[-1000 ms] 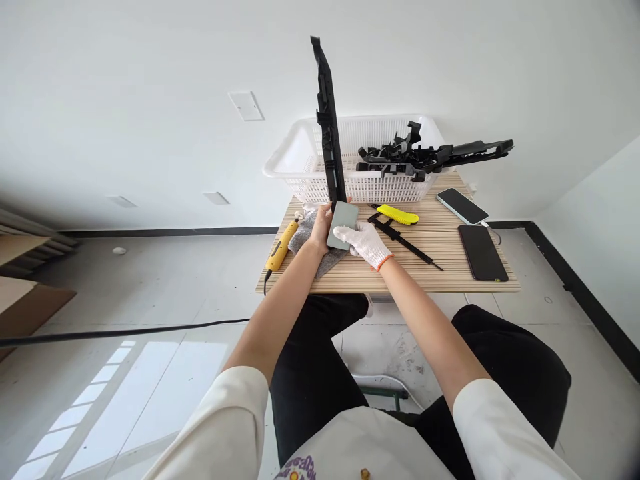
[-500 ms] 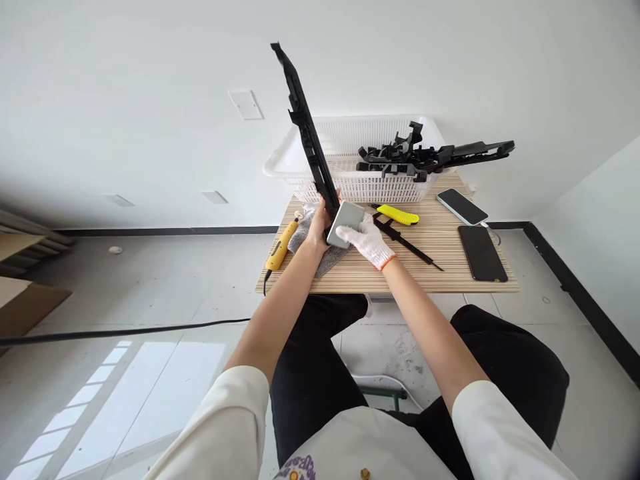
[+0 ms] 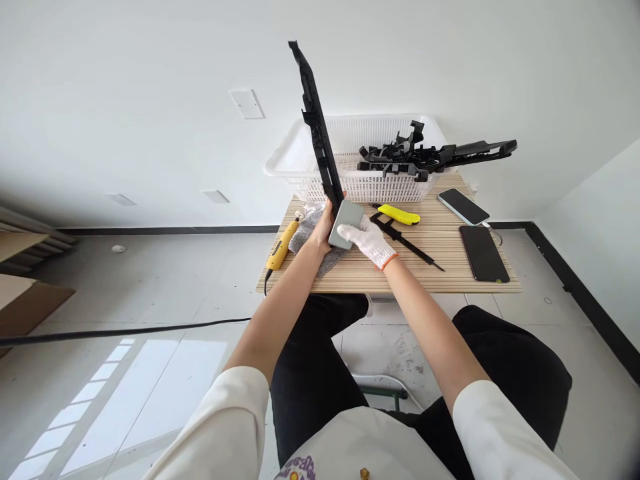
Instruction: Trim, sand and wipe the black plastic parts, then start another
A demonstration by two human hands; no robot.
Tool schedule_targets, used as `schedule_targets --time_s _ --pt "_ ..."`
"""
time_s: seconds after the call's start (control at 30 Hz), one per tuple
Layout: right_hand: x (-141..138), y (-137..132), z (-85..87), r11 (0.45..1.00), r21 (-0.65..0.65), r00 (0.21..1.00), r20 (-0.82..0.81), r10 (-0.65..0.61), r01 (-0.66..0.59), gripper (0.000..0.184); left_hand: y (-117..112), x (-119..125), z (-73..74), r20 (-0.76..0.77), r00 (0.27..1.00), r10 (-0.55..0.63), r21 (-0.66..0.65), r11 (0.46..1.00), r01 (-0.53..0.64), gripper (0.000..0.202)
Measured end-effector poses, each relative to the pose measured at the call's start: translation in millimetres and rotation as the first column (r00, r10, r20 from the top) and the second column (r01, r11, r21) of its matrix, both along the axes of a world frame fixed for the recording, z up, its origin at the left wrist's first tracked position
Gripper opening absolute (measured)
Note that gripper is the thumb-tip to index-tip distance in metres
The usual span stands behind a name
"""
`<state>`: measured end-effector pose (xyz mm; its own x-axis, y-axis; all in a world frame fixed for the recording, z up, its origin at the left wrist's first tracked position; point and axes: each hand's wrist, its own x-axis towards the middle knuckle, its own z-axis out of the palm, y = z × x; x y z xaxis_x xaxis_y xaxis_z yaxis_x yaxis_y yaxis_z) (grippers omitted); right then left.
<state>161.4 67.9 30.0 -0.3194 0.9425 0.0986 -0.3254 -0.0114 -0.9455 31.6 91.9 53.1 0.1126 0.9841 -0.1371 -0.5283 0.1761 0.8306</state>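
The place looks like a small workshop corner set up in a plain room. A yellow corded power tool (image 3: pixel 281 247), a black caliper (image 3: pixel 407 245) and a yellow utility knife (image 3: pixel 399 214) lie on a small slatted desk (image 3: pixel 425 279) right of centre. Behind them, a white basket (image 3: pixel 400 192) holds jumbled black plastic parts (image 3: pixel 415 157), while a similar long black part (image 3: pixel 320 140) rises near the centre. The room itself resembles an office or flat: white walls (image 3: pixel 175 80) with a cover plate (image 3: pixel 247 104) at upper left, dark skirting (image 3: pixel 175 231), and pale floor tiles (image 3: pixel 165 280) catching daylight at lower left. A cardboard box (image 3: pixel 40 310) sits at the left edge.
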Motion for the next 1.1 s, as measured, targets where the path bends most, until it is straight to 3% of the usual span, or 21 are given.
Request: schedule_targets --time_s 0.17,0.27,0.4,0.5,0.63,0.73,0.8,0.87,1.0,1.1 --pt "-2.3 2.2 -1.6 1.0 -0.006 1.0 -0.012 0.011 -0.011 0.085 -0.5 3.0 3.0 -0.035 0.999 0.031 0.001 1.0 -0.031 0.052" --pt "-3.6 3.2 -3.1 0.998 -0.012 0.996 -0.063 -0.059 0.058 0.08 0.1 3.2 3.4 -0.035 0.999 0.026 -0.01 1.0 -0.026 0.053" --pt "-3.5 3.8 -2.6 0.999 -0.014 0.998 -0.05 -0.046 0.046 0.085 1.8 2.6 1.7 -0.046 0.998 0.037 0.002 0.999 -0.037 0.051" --pt "-2.5 3.9 -1.2 0.993 0.0 0.991 -0.066 -0.119 0.12 0.075 2.2 2.9 0.0 -0.066 0.997 0.029 0.022 0.999 -0.027 0.053" --pt "-2.5 4.6 -2.5 0.998 0.002 0.997 -0.055 -0.055 0.055 0.083 2.3 3.0 -2.4 -0.097 0.995 0.005 0.032 1.0 -0.002 0.056" --pt "-3.0 6.3 -5.5 0.995 -0.004 0.993 -0.065 -0.096 0.096 0.078 2.8 1.5 -4.8 -0.138 0.99 -0.016 0.051 0.998 0.023 0.056" --pt "-2.8 7.2 -7.2 0.999 0.024 0.999 -0.013 -0.036 0.037 0.082 3.3 0.5 -6.3 -0.147 0.989 -0.009 0.076 0.997 0.02 0.053" --pt "-2.3 7.4 -7.9 0.999 0.043 1.0 0.016 0.018 -0.019 0.087 3.7 -0.4 -7.4 -0.141 0.99 -0.006 0.091 0.996 0.019 0.052" --pt "-0.7 5.9 -5.7 0.999 0.035 1.0 -0.015 -0.009 0.01 0.078 5.3 -1.1 -8.4 -0.123 0.992 -0.008 0.069 0.998 0.016 0.051" --pt "1.8 4.3 -1.7 0.999 0.017 0.999 0.022 0.042 -0.043 0.083 5.9 -1.1 -8.4 -0.097 0.995 0.004 0.057 0.998 0.002 0.046"
